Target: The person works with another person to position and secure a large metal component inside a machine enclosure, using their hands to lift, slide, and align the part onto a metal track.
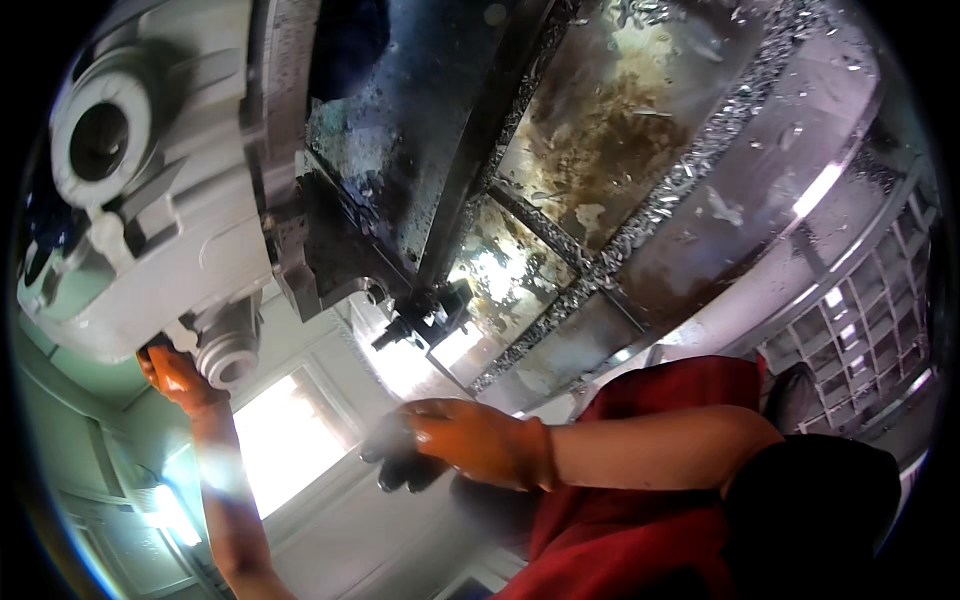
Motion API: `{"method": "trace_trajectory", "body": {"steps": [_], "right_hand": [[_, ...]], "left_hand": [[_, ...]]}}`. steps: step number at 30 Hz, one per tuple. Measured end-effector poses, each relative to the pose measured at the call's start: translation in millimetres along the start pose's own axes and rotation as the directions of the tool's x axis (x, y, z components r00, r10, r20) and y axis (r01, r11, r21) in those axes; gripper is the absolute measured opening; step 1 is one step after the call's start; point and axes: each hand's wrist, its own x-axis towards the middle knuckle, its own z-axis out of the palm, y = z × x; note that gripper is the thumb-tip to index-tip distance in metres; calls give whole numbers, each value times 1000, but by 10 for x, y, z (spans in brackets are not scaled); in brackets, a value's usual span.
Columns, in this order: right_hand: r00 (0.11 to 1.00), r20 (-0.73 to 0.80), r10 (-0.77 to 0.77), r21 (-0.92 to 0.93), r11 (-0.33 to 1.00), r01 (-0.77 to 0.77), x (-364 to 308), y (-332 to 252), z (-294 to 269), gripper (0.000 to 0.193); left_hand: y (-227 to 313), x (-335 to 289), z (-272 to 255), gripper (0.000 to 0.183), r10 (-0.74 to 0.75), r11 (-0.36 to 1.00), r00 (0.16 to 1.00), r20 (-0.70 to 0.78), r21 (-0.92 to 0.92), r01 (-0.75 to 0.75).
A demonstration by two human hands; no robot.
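A large pale-grey metal casting [195,215] with a round bored boss fills the upper left. My left hand [180,380], in an orange glove with dark fingers, grips its lower edge beside a short tubular boss [230,362]. Part of those fingers is hidden behind the casting. My right hand [460,440], gloved in orange with dark, wet-looking fingertips, hangs in front of my red apron [640,480]. Its fingers are half curled, slightly apart and a little blurred, with nothing visible in them. It is apart from the casting.
Beside the casting, a dark metal fixture [430,310] adjoins wet, stained machine panels [610,120]. Metal chips [660,205] lie along the panel seams. A wire grid [860,320] stands at the right. Lower left are a bright window [290,440] and a lit tube lamp [178,515].
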Motion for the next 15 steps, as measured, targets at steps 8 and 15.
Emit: {"method": "trace_trajectory", "body": {"steps": [8,15], "right_hand": [[999,36,13,515,856,-30,-104,163,-69,32],[999,51,-14,554,833,-17,-47,398,-48,29]], "left_hand": [[557,-264,-1,45,719,273,527,453,514,-813],[979,-394,156,44,699,227,459,548,439,-869]]}}
